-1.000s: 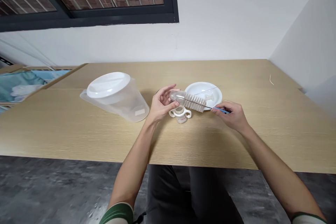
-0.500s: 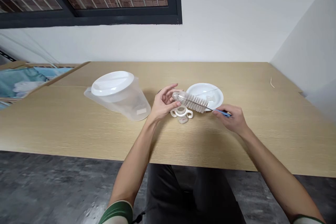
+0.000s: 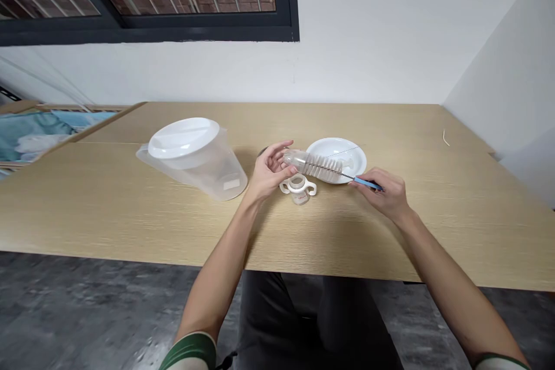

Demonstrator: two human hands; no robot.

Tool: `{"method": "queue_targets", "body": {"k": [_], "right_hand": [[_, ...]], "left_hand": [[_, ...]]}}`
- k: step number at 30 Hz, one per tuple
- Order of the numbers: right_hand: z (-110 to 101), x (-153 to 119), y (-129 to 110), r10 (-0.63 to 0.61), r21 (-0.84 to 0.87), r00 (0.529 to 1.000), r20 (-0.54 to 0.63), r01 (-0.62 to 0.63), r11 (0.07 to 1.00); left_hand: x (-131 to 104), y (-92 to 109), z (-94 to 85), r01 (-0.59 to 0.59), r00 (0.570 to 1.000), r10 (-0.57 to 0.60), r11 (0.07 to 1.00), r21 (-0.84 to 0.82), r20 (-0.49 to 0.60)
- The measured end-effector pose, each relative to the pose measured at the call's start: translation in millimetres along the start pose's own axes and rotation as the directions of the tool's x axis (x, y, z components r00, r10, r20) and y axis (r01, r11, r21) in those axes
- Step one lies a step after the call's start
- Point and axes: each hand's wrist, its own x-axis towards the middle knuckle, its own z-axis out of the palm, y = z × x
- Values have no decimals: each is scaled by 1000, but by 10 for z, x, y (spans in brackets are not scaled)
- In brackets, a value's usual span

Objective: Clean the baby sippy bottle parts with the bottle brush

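My right hand (image 3: 384,192) is closed around the blue handle of a bottle brush (image 3: 324,167) with white bristles. The brush points left, and its tip end sits inside a small clear cup-like piece (image 3: 295,157). My left hand (image 3: 274,170) grips that clear piece between thumb and fingers; its exact kind is hard to make out. Just below stands a small baby bottle (image 3: 300,189) with a white two-handled ring, upright on the table. Behind the brush lies a white plate (image 3: 356,150) holding a clear small part and a thin wire-like stick.
A large translucent pitcher (image 3: 203,167) with a white lid stands left of my left hand. The wooden table (image 3: 130,214) meets a white wall behind. A thin pale strip (image 3: 445,137) lies at the far right. Blue cloths (image 3: 34,130) fill a box at the left.
The brush has slid slightly right, with more of its blue handle showing, as my right hand shifted a little. My left hand keeps its hold on the clear piece.
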Motion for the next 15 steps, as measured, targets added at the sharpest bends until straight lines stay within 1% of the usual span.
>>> {"method": "queue_targets", "body": {"k": [1,2,3,4,5,6,7,9,10,12,15], "right_hand": [[1,-3,-29,81,31,996,39,-83,996],[3,-8,-60,174,62,980,93,-180,982],[7,-14,-88,259,89,953,157,-274,957],[13,-20,-110,318,108,923,215,-346,932],[22,-26,-123,344,115,905,251,-380,918],[32,-31,-126,338,111,905,259,-376,920],[43,-35,-119,306,95,922,236,-336,937],[62,-38,-81,190,31,971,143,-196,980],[69,-36,-56,126,-6,987,99,-126,992],[73,-29,-6,25,-58,999,38,-23,998],[60,-17,38,-50,-87,999,-18,48,995]], "left_hand": [[-4,6,-1,-13,1000,13,1000,-8,14],[-7,10,-1,-25,999,25,1000,-16,23],[-10,11,2,-35,999,35,999,-21,28],[-12,9,6,-43,999,43,999,-25,24],[-13,4,11,-46,999,46,999,-24,10],[-11,-2,17,-43,999,43,999,-19,-12],[-9,-10,23,-33,999,33,999,-9,-40],[-1,-26,31,2,995,0,1000,14,-98],[3,-32,32,17,992,-14,1000,23,-124],[8,-38,27,28,989,-23,999,30,-149],[9,-30,14,30,992,-26,999,31,-121]]}}
